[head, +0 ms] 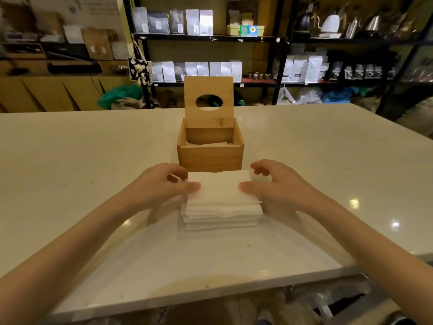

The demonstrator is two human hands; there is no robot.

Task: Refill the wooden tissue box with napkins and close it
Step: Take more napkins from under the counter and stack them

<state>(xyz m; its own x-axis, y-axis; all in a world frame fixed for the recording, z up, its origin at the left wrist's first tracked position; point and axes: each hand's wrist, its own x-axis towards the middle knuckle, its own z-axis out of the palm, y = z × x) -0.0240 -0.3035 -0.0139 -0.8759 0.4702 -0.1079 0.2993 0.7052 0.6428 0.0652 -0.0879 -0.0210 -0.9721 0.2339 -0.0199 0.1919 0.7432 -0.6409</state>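
Head view: white folded paper napkin stack [222, 202] sitting on the glossy off-white bench [93, 160], just in front of the square wooden tissue box [210, 156]. Oval-holed wooden lid [209, 102] flipped upright, a few napkins inside. Left hand [164, 184] and right hand [269, 181] half-curled, pinching the stack's top layers from either side.

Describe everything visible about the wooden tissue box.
The wooden tissue box is a light, bamboo-like square box standing on the white table, just beyond the napkin stack. Its lid, with an oval opening, stands upright at the back. A few white napkins lie low inside. Neither hand touches it.
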